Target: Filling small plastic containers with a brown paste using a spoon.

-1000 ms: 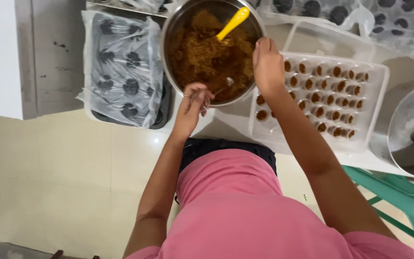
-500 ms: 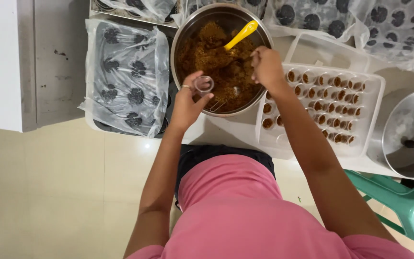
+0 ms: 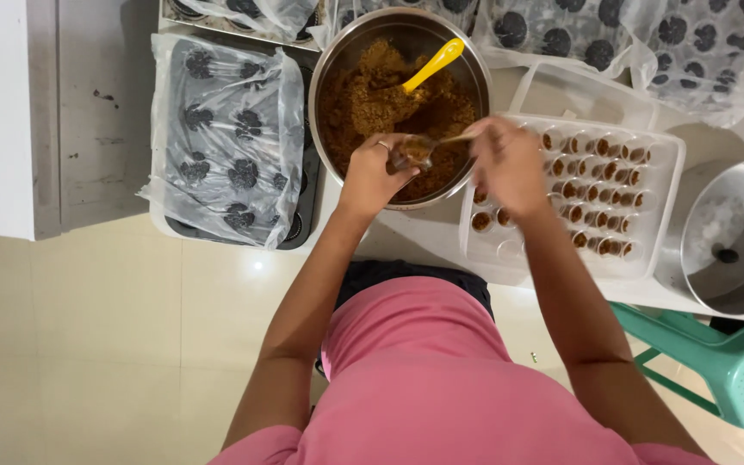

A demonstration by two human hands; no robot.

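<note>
- While the left hand [image 3: 372, 176] pinches a small clear cup [image 3: 408, 153] over the metal bowl [image 3: 329, 82] of brown crumbs [image 3: 363, 95], the right hand's [image 3: 505, 164] fingers grip a spoon [image 3: 449, 139] at its mouth.
- I'd keep the cup above the bowl so spills drop back in.
- Kinda tight: cup tray [image 3: 647, 250] touches the bowl's right side, wrapped pan [image 3: 230, 146] on the left, desk [image 3: 406, 228] edge close.
</note>
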